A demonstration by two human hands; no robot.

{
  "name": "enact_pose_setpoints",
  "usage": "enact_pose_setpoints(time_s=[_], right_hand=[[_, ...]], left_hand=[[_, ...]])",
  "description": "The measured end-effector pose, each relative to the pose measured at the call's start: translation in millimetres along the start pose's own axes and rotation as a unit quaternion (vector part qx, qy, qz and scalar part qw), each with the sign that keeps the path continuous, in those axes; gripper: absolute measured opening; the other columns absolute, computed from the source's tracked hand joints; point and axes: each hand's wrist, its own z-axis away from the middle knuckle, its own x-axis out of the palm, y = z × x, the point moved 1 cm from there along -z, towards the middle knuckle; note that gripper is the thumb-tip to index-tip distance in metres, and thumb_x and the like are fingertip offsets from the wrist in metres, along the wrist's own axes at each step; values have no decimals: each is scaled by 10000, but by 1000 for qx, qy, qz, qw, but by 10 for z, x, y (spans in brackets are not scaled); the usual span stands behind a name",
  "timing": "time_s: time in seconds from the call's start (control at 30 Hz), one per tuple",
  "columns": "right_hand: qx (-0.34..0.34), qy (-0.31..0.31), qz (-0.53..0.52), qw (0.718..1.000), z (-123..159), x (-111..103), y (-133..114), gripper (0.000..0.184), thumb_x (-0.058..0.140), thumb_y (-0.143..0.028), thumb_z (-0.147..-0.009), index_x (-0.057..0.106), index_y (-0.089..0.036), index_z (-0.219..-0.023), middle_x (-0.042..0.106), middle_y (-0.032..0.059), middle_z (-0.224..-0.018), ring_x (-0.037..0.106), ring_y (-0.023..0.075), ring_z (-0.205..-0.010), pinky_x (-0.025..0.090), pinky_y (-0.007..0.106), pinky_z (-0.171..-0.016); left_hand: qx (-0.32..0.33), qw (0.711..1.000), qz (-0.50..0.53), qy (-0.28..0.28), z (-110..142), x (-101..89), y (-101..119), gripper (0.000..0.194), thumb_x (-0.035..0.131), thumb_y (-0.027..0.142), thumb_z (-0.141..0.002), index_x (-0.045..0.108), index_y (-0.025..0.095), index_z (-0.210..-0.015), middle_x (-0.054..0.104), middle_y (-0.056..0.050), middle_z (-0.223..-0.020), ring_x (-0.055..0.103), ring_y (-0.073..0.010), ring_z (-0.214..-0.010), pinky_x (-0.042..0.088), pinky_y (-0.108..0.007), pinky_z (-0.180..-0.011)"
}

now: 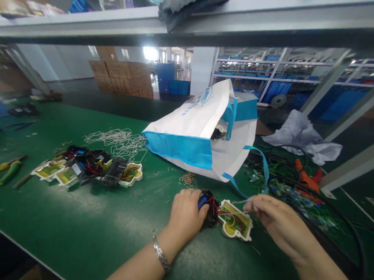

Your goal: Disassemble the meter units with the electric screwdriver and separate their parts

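Observation:
My left hand [187, 213] is closed around a black plastic part [210, 216] with a blue piece and red and black wires. Those wires run into a cream-rimmed plastic shell [238, 223] lying on the green table, with a yellowish inside and coloured wires. At the shell's upper right, my right hand [272, 217] pinches a thin pale strand [239, 201] that stretches toward the shell's edge. Its far end is hard to make out. A small heap of screws [187, 179] lies just beyond my left hand.
Left are similar wired shells [130, 173], a tangle of thin white loops [119, 141] and green-handled pliers [9, 172]. A white and blue bag [188, 123] lies ahead. Green wire scraps [292, 189], orange-handled tool [307, 177] and black cables stand right. A shelf [86, 24] crosses overhead.

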Motion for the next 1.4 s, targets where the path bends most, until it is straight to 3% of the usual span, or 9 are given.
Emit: enact_pose_setpoints(time_s=[0.17, 0.27, 0.47, 0.57, 0.67, 0.83, 1.07, 1.23, 1.4], right_hand=[[72, -74, -183, 978, 43, -21, 29, 277, 641, -350, -692, 489, -172, -544, 402, -31, -440, 466, 136, -498, 448, 297, -588], [107, -116, -171, 973, 66, 46, 64, 243, 652, -364, -704, 528, -160, -658, 370, -64, -417, 396, 91, -408, 452, 286, -539], [173, -174, -82, 966, 219, 181, 269, 359, 596, -474, -737, 399, -179, -687, 425, -78, -487, 364, 62, -371, 439, 270, -497], [168, -150, -67, 972, 294, 246, 412, 380, 574, -516, -731, 387, -186, -710, 454, -70, -524, 430, 83, -433, 444, 285, -558], [131, -109, -68, 983, 318, 297, 482, 397, 565, -544, -714, 396, -185, -707, 481, -53, -556, 486, 106, -517, 430, 280, -617], [108, -68, -49, 991, 301, 329, 472, 405, 559, -555, -700, 403, -181, -689, 491, -33, -572, 495, 122, -524, 408, 260, -541], [64, 20, -12, 998, 200, 259, 560, 410, 579, -567, -665, 438, -184, -692, 383, -82, -448, 382, 84, -396, 411, 258, -503], [53, 69, 0, 996, 131, 205, 591, 406, 599, -561, -647, 458, -184, -699, 366, -84, -411, 374, 90, -391, 403, 249, -480], [50, 73, -26, 996, 141, 188, 582, 406, 601, -562, -657, 449, -187, -696, 374, -78, -409, 369, 91, -391, 395, 246, -469]], left_hand=[[-4, 998, -52, -33, -43, -45, -27, 185, 442, 135, -812, 614, 181, -862, 628, -46, -770, 577, -193, -761, 431, -285, -684], [-11, 997, -76, -18, -45, -51, -67, 218, 418, 105, -808, 620, 173, -855, 635, -58, -762, 580, -208, -731, 416, -296, -652], [-21, 993, -116, 17, -77, -53, -191, 257, 406, 97, -810, 607, 141, -964, 641, -93, -808, 577, -232, -766, 397, -323, -664], [2, 992, -109, 69, -64, -107, -151, 262, 418, 108, -809, 581, 130, -1013, 627, -109, -920, 550, -243, -850, 383, -348, -715], [113, 982, -37, 144, 13, -132, 19, 199, 445, 171, -822, 582, 143, -963, 611, -96, -953, 520, -226, -868, 354, -368, -763], [261, 964, 11, 44, 154, 71, 297, 143, 521, 295, -810, 581, 169, -782, 598, -40, -781, 501, -193, -800, 333, -384, -791], [203, 976, -72, 20, 195, 304, 363, 139, 607, 280, -734, 565, 150, -709, 554, -51, -772, 473, -217, -846, 309, -422, -879], [186, 979, -80, 20, 228, 293, 394, 86, 503, 117, -735, 567, 144, -684, 543, -56, -733, 477, -208, -797, 308, -429, -860], [132, 991, -7, 2, 193, 171, 346, 80, 553, 146, -720, 538, 146, -642, 555, -43, -727, 483, -197, -739, 332, -391, -736]])
